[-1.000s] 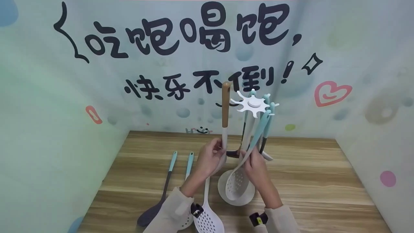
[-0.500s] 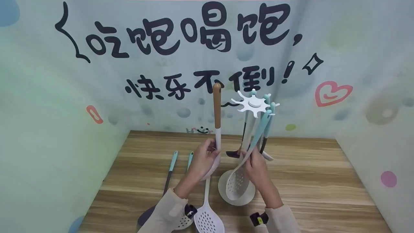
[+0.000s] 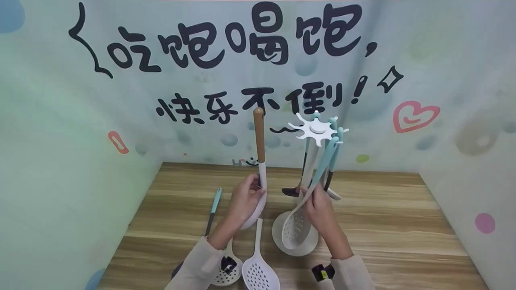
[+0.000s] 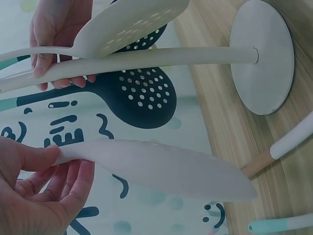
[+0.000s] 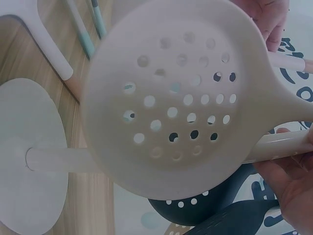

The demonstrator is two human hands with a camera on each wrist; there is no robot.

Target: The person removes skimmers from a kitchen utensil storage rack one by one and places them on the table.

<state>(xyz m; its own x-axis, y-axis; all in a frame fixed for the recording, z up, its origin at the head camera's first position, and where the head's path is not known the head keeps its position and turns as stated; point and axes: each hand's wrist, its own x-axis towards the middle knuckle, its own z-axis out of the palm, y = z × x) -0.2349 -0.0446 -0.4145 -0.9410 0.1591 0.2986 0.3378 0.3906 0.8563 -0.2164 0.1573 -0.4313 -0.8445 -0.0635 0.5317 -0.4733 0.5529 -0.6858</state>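
The left hand pinches a white silicone spatula with a wooden handle upright above the wooden bench, blade inside the grip; the right hand clasps the white utensil stand's pole beside a hanging white perforated skimmer.

Wooden table, round white rack base, slotted white spatula, teal-handled dark spoon lying flat
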